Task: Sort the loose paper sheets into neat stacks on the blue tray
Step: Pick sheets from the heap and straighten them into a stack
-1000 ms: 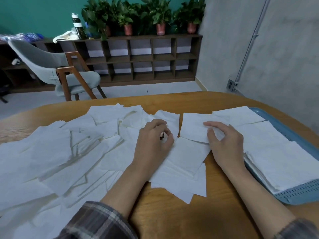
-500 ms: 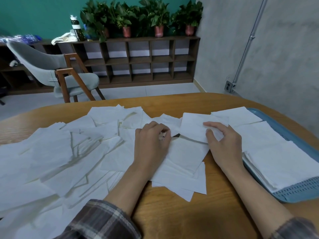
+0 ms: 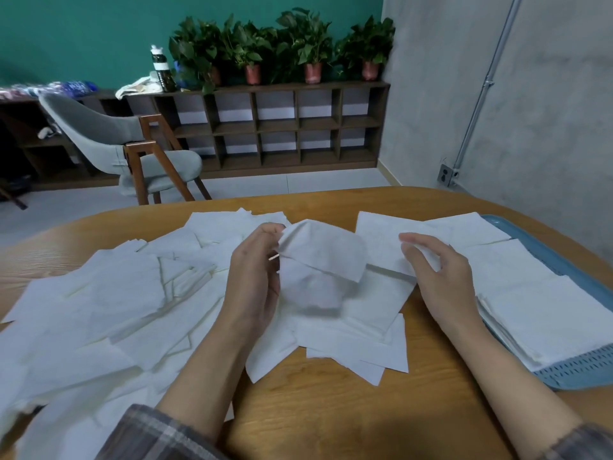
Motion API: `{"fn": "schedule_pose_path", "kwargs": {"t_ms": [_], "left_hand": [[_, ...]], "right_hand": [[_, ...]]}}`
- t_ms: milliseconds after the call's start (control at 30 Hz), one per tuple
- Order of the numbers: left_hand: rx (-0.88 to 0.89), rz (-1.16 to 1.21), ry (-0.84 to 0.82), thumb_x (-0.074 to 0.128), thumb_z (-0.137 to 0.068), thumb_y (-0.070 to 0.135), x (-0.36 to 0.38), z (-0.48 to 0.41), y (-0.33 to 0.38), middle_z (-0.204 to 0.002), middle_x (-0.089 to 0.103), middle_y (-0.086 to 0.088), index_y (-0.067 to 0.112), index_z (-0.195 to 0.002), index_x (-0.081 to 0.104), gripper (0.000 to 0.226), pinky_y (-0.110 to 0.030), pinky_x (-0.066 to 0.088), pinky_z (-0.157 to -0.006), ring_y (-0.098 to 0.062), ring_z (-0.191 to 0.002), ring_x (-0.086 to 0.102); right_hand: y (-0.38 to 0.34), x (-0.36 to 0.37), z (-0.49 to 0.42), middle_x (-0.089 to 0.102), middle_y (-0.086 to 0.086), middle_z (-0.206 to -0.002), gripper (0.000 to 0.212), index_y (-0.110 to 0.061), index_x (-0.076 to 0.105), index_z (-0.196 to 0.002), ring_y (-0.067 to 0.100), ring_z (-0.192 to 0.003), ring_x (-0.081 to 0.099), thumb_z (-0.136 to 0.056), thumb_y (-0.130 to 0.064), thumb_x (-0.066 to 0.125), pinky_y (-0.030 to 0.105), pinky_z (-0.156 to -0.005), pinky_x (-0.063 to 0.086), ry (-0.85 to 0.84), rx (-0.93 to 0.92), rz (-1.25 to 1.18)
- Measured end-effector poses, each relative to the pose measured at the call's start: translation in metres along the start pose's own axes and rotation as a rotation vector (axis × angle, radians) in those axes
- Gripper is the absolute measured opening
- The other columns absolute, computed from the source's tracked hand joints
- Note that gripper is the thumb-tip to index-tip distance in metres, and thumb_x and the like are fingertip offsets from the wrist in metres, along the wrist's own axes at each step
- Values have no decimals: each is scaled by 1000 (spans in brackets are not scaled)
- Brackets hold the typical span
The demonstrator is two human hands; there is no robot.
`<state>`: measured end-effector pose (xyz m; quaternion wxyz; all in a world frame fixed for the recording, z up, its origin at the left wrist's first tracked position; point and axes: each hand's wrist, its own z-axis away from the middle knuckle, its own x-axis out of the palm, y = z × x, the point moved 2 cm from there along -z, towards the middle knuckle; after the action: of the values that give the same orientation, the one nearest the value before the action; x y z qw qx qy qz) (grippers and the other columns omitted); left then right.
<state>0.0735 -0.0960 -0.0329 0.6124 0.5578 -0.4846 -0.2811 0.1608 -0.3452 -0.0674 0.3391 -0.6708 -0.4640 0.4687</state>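
View from the head camera. The loose white paper sheets (image 3: 99,293) lie in a wide, overlapping heap on the left half of the rounded light-wood table (image 3: 331,410); many are tilted, creased or folded over one another. A smaller overlapping group of white sheets (image 3: 358,336) lies at the centre, between the two forearms. At the right, the shallow blue plastic tray (image 3: 580,370) holds squared white stacks (image 3: 547,310), several sheets thick at their near-left edge, which cover most of its floor. Only the tray's far rim and its perforated near end show.

The tray sits close to the table's right edge. Bare wood shows in front of the person and along the table's far edge beyond the papers. The heap reaches the left border of the picture.

The left hand (image 3: 255,273) is raised above the centre group. Its thumb and fingertips pinch one corner of a single soft white sheet (image 3: 325,254), which hangs curved and clear of the table. The right hand (image 3: 438,270) arches over the near edge of a flat white sheet (image 3: 378,237) just left of the tray, thumb and fingertips close together on the paper. Whether they pinch it or merely touch it cannot be told.
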Motion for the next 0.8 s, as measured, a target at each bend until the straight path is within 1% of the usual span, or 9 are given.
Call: {"fn": "schedule_pose_path", "kwargs": {"t_ms": [133, 200, 233, 300, 400, 500, 600, 700, 800], "left_hand": [[-126, 208, -44, 52, -101, 20, -6, 4, 3, -93, 62, -6, 16, -82, 66, 24, -37, 45, -81, -22, -93, 59], [-193, 267, -56, 53, -99, 19, -6, 5, 1, -90, 63, -4, 18, -76, 68, 28, -38, 46, -83, -20, -91, 62], [-218, 308, -55, 53, -99, 16, -6, 5, -1, -87, 63, -3, 18, -72, 68, 32, -38, 47, -84, -19, -88, 62], [-254, 390, -57, 52, -99, 11, -4, 4, -6, -83, 61, -2, 16, -69, 67, 34, -38, 44, -93, -19, -90, 60], [-319, 429, -66, 50, -98, 8, -3, 3, -13, -77, 54, 0, 16, -64, 62, 37, -36, 41, -90, -19, -84, 54], [-353, 371, -75, 47, -99, 7, 0, 6, -16, -70, 53, 1, 16, -58, 59, 44, -32, 44, -78, -16, -75, 54], [-332, 186, -79, 51, -99, 13, 2, 8, -16, -84, 66, -6, 10, -80, 69, 26, -36, 47, -80, -20, -87, 63], [-272, 17, -90, 49, -105, 24, 3, 7, -19, -86, 74, -1, 24, -82, 81, 40, -32, 47, -70, -11, -70, 68], [-254, 89, -152, 51, -102, 32, 2, 4, -22, -104, 73, -9, 19, -118, 77, 33, -33, 54, -69, -20, -81, 69]], "right_hand": [[-17, 3, 5, 68, -25, -128, 25, -34, 74, -123, -17, -119, 53, -101, -41, 64, 7, -94, 35, -123, 25, -73], [-28, 10, 10, 70, -26, -127, 32, -33, 76, -123, -20, -119, 54, -98, -49, 65, 12, -99, 37, -298, 28, -221], [-32, 14, 12, 69, -23, -131, 35, -33, 75, -125, -14, -124, 55, -96, -50, 67, 20, -105, 39, -407, 24, -286], [-34, 24, 16, 67, -13, -139, 43, -29, 72, -131, 4, -133, 58, -88, -34, 68, 34, -107, 45, -611, 35, -399], [-35, 31, 20, 65, -3, -141, 63, -21, 66, -138, 19, -132, 61, -76, -13, 66, 38, -101, 53, -781, 92, -532], [-31, 32, 23, 68, -6, -138, 49, -26, 73, -129, 16, -133, 61, -81, -13, 73, 44, -107, 50, -682, 28, -453], [-27, 29, 25, 75, -9, -125, 32, -26, 78, -118, 9, -121, 67, -94, -5, 72, 35, -99, 50, -524, -3, -364], [-27, 25, 27, 77, -10, -120, 25, -22, 77, -120, 11, -114, 71, -101, -12, 64, 30, -90, 57, -439, 17, -327], [-24, 24, 24, 80, -3, -110, 25, -21, 80, -113, 19, -102, 76, -108, -15, 56, 29, -76, 61, -368, 139, -321]]}}
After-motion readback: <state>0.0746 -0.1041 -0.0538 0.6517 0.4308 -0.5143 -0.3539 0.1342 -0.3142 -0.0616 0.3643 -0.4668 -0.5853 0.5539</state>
